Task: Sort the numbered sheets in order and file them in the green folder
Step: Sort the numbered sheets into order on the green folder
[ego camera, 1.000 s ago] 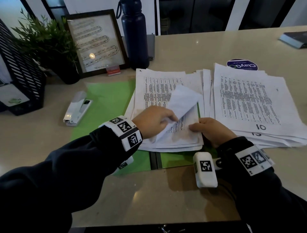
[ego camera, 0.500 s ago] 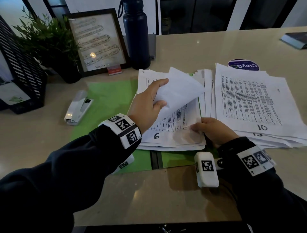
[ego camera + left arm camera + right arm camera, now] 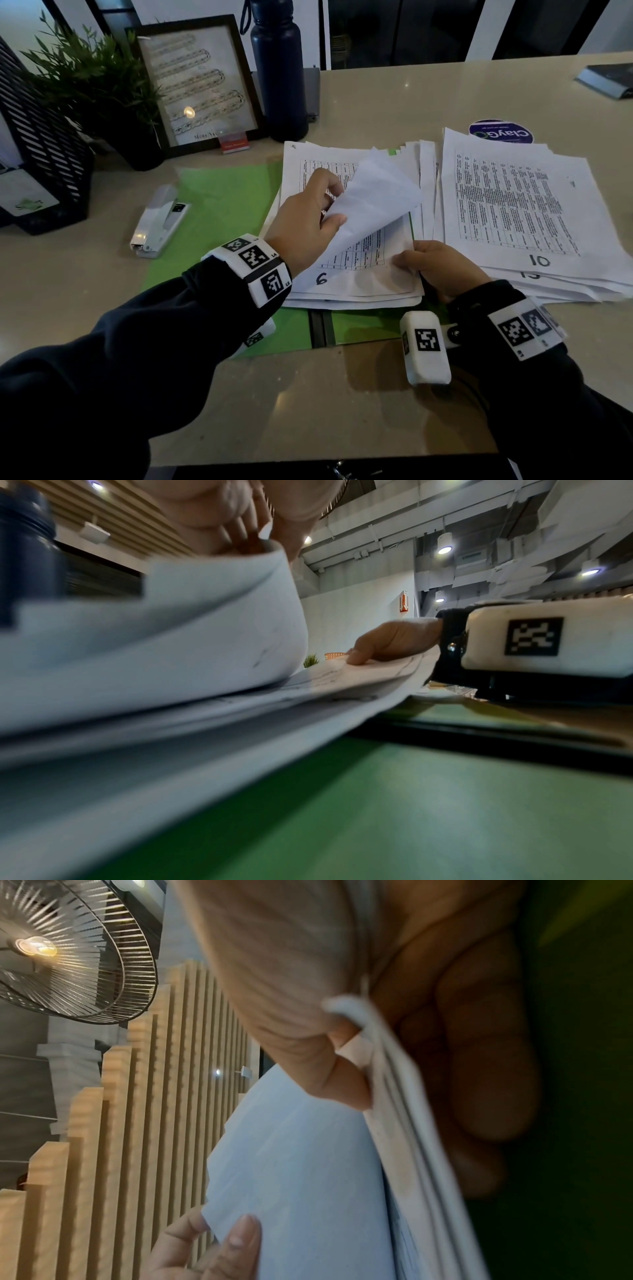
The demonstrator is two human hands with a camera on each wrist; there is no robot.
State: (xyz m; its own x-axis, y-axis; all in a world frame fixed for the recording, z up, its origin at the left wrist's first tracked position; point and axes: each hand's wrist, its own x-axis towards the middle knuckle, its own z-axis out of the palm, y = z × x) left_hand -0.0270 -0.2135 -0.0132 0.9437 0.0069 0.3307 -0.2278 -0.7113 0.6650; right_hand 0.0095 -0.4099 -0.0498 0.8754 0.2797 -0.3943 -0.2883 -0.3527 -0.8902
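An open green folder (image 3: 222,202) lies on the table with a stack of printed sheets (image 3: 346,294) on its right half. My left hand (image 3: 308,212) pinches the near corner of the top sheet (image 3: 373,198) and holds it curled back, blank side up. The sheet marked 6 (image 3: 322,278) shows underneath. My right hand (image 3: 435,267) pinches the stack's near right corner (image 3: 387,1069), thumb on top and fingers below. A second pile (image 3: 524,219), with the sheet marked 10 on top, lies to the right. In the left wrist view the lifted sheet (image 3: 192,631) arches over the stack above the green folder (image 3: 411,804).
A white stapler (image 3: 157,222) lies on the folder's left edge. A black mesh tray (image 3: 44,154), a plant (image 3: 99,85), a framed picture (image 3: 198,85) and a dark bottle (image 3: 277,68) stand along the back. A round sticker (image 3: 500,132) and a book (image 3: 606,80) lie at the right.
My left hand has peeled the top sheet's near corner up and away from me, uncovering the 6 below. My right hand has stayed on the stack's corner.
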